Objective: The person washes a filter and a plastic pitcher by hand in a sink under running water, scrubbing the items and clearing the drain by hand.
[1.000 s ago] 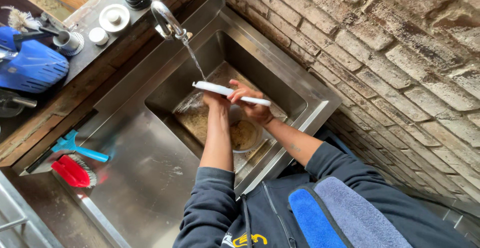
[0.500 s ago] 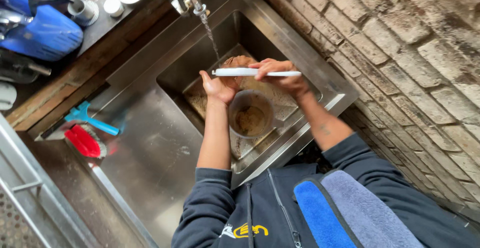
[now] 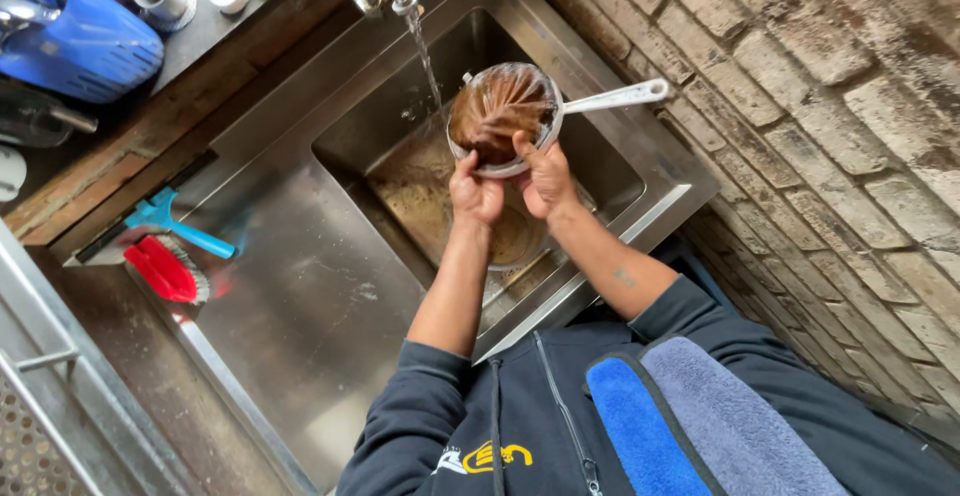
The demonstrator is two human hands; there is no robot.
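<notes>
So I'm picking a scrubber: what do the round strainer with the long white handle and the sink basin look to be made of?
Round strainer with the long white handle: fine mesh, stained brown and see-through, metal or nylon unclear; matte white handle, probably plastic. Sink basin: brushed stainless steel, judging by its grey sheen.

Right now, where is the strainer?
Head view: the strainer is held up over the sink basin by both hands, just right of the tap's water stream.

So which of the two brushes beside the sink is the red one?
The red brush, bristly, lies on the steel drainboard; the blue brush lies just behind it.
</notes>
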